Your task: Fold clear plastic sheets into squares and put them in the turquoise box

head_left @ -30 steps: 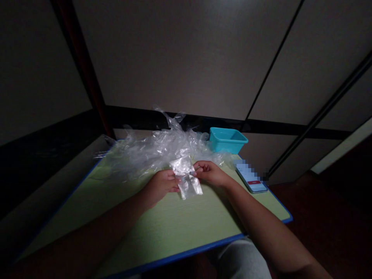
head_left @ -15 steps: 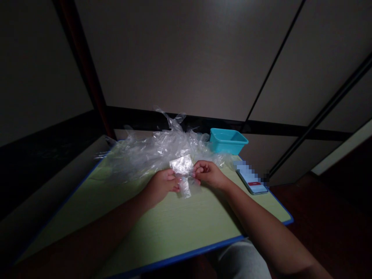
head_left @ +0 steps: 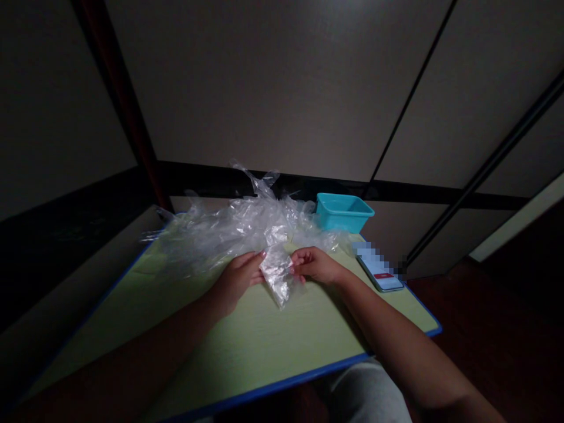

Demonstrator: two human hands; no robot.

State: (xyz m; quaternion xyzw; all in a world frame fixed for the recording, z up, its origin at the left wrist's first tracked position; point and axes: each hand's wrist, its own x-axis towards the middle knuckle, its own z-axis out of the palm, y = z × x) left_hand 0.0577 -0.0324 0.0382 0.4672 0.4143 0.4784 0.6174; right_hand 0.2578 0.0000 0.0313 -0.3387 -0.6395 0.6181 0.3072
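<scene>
Between my hands is a folded piece of thin clear plastic (head_left: 277, 273), crinkled and shiny, one corner pointing down toward the table's front edge. My left hand (head_left: 240, 274) grips its left side, thumb on top and fingers underneath. At its right edge, the curled fingers of my right hand (head_left: 315, 264) pinch the plastic. Just beyond my hands lies a loose heap of crumpled clear plastic (head_left: 229, 226), with thin tips sticking up at the back. Whether the heap is bags or gloves I cannot tell.
A turquoise plastic basket (head_left: 346, 222) stands at the back right of the pale green, blue-edged table (head_left: 247, 358). A phone (head_left: 381, 270) with a lit screen lies near the right edge. Behind the table rise panelled doors (head_left: 273, 88). My knee (head_left: 370, 393) shows below the front edge.
The held plastic has turned from a flat square with a strip hanging below into a slanted piece with its corner down. My left thumb has moved up along its left side.
</scene>
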